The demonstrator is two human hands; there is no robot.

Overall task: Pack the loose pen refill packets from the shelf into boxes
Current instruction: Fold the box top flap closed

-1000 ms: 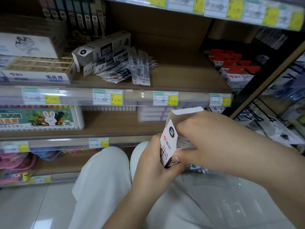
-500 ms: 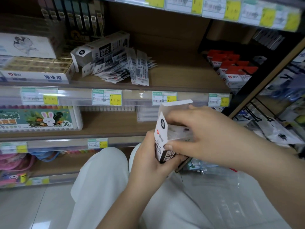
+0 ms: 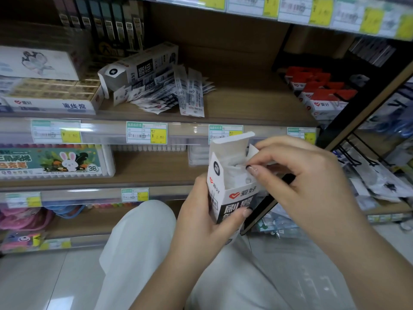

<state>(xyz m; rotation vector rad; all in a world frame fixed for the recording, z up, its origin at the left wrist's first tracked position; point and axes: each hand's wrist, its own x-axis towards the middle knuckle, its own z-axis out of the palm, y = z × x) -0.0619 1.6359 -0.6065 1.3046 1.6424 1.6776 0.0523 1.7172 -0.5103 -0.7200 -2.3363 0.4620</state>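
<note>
While the left hand (image 3: 201, 220) grips an open white box (image 3: 232, 198) marked 爱好, right hand (image 3: 297, 175) fingertips pinch a side flap (image 3: 252, 153) at its mouth, above refill packets (image 3: 234, 175) inside.

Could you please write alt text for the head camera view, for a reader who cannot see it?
A person's left hand grips an open white box while the right hand pinches a flap at its mouth. On the shelf behind, loose refill packets lie fanned beside a second box on its side.
</note>
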